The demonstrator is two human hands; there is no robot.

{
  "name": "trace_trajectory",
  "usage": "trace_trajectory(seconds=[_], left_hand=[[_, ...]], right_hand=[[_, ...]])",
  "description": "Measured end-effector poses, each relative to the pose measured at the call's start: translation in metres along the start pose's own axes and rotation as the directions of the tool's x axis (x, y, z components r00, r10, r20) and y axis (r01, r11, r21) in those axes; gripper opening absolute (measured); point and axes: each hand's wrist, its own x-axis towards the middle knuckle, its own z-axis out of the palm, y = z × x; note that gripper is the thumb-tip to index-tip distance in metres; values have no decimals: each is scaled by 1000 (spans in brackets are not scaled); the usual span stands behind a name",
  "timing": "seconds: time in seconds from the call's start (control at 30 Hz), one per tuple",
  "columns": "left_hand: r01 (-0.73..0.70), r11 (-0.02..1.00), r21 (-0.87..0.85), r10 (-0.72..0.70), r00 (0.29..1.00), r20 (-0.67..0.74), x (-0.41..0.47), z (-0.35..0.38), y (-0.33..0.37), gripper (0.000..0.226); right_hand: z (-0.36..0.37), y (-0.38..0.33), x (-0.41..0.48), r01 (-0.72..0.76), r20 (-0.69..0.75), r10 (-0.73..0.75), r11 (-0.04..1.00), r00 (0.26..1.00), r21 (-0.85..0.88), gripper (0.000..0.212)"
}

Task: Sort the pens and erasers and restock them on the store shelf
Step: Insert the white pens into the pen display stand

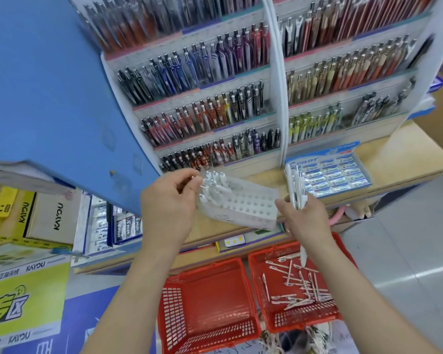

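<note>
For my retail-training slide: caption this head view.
Left hand holds a white pen at a clear holed tray; right hand grips a bundle of white pens above a red basket.

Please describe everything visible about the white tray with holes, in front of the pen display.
The tray looks like translucent white plastic: a long block with rows of round holes, most of them empty. A few white pens stand in its left end, where the left hand pinches one. It lies slanted on the wooden shelf.
</note>
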Motion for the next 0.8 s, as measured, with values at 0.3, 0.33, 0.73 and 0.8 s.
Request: trace_trajectory(seconds=[0.3,0.33,0.73,0.8], left_hand=[[-137,946,294,90,982,168,25,54,-20,13],[-151,938,313,102,981,165,27,56,-18,14],[-92,922,375,38,988,150,37,57,-13,16],[-83,922,377,27,988,151,37,57,-12,16]], right_hand=[[8,12,22,84,49,-75,970,996,-229,19],[8,13,22,89,53,-79,967,996,-240,20],[0,16,30,122,104,-95,949,990,-291,16],[-1,16,32,117,111,-88,949,990,-293,16]])
